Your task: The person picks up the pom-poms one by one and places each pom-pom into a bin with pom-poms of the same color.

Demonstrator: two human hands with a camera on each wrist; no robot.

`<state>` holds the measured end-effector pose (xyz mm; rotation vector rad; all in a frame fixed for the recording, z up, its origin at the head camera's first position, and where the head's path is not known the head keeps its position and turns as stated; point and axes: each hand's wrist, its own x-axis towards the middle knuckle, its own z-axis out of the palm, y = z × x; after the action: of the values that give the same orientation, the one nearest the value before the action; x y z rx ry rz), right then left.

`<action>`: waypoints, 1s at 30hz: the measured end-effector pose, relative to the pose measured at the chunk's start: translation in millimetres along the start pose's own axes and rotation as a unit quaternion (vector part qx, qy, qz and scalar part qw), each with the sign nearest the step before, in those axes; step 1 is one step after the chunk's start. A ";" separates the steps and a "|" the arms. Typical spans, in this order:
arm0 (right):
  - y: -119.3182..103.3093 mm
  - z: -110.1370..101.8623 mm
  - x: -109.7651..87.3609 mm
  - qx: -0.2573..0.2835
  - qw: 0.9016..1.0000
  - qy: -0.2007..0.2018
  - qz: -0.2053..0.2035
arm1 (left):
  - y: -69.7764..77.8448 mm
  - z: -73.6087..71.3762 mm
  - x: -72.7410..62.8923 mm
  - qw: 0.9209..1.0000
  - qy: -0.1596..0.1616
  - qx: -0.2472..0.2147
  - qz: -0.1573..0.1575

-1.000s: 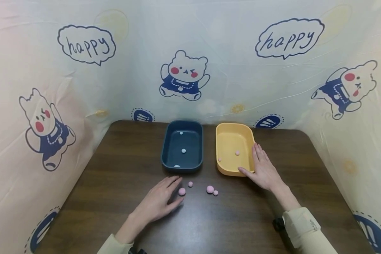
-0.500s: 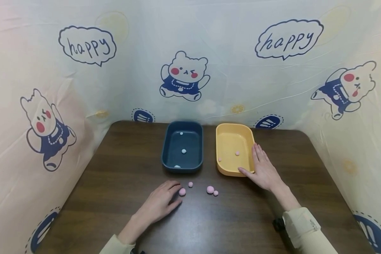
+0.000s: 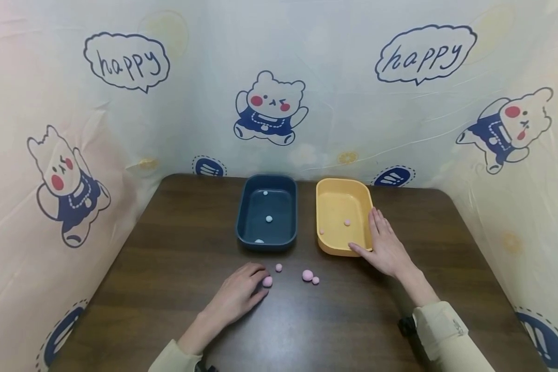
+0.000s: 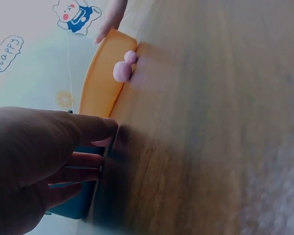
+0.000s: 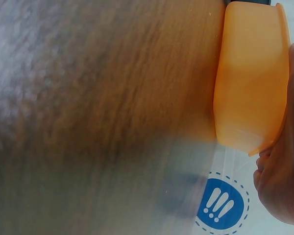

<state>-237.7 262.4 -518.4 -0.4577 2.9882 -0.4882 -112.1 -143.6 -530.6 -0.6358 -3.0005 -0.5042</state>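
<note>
One yellow tray [image 3: 337, 211] points lengthwise forward; fingers [image 3: 379, 221] alongside.

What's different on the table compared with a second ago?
The left hand has drawn its fingers in closer around the pink ball beside it; whether it grips it, I can't tell. The right hand stays against the yellow tray; the blue tray and other pink balls look unmoved.

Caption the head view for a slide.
Left hand at a pink ball, right hand against the yellow tray, dark blue tray alongside.
</note>
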 end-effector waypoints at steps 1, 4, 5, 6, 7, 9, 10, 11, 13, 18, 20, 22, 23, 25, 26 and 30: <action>0.4 -0.1 0.2 0.000 1.000 -0.001 0.000 | -0.3 0.2 0.3 1.000 0.006 0.004 0.007; 0.2 -0.7 -0.3 0.000 1.000 0.000 0.001 | -0.7 -0.4 1.0 1.000 0.017 0.010 0.020; 0.0 -0.8 -0.5 0.001 1.000 -0.001 0.001 | -0.6 -0.7 1.1 1.000 0.016 0.009 0.020; -0.2 -0.7 -0.6 0.003 1.000 -0.001 0.002 | -0.5 -0.9 1.0 1.000 0.014 0.007 0.019; -0.4 -0.4 -0.6 0.004 1.000 -0.002 0.003 | -0.1 -1.1 0.9 1.000 0.010 0.004 0.015; -0.8 -0.2 -1.1 0.006 1.000 -0.004 0.004 | 1.1 -1.2 1.0 1.000 0.002 -0.007 0.002; -1.0 0.1 -1.2 0.007 1.000 -0.004 0.005 | 1.7 -1.1 1.0 1.000 0.000 -0.014 -0.004; -1.1 0.4 -1.1 0.008 1.000 -0.004 0.006 | 2.1 -0.8 0.9 1.000 0.002 -0.020 -0.008; -1.1 0.7 -1.0 0.009 1.000 -0.003 0.006 | 2.7 -0.7 0.6 0.999 0.013 -0.030 -0.011; -0.8 0.9 -0.3 0.010 1.000 -0.001 0.006 | 3.1 -0.8 -0.7 0.998 0.046 -0.039 -0.004; -0.4 0.9 -0.2 0.010 1.000 0.000 0.007 | 3.6 -1.5 -0.5 0.998 0.048 -0.046 -0.007; -0.3 0.7 -0.2 0.009 1.000 0.002 0.007 | 4.8 -3.0 0.1 0.998 0.042 -0.052 -0.010; 0.0 0.8 -0.1 0.007 1.000 0.003 0.007 | 5.4 -4.1 0.4 0.998 0.035 -0.056 -0.015; 0.3 0.6 0.0 0.006 1.000 0.004 0.006 | 6.9 -6.1 1.6 0.998 0.021 -0.061 -0.022; 0.6 0.6 0.1 0.006 1.000 0.003 0.005 | 7.7 -7.4 2.3 0.998 0.013 -0.063 -0.025; 0.4 0.7 -0.4 0.006 1.000 0.000 0.004 | 10.8 -10.8 4.6 0.997 -0.010 -0.072 -0.035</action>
<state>-237.4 262.7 -519.2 -0.4440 2.9855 -0.5041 -112.3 -136.0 -516.7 -0.5487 -3.0355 -0.7277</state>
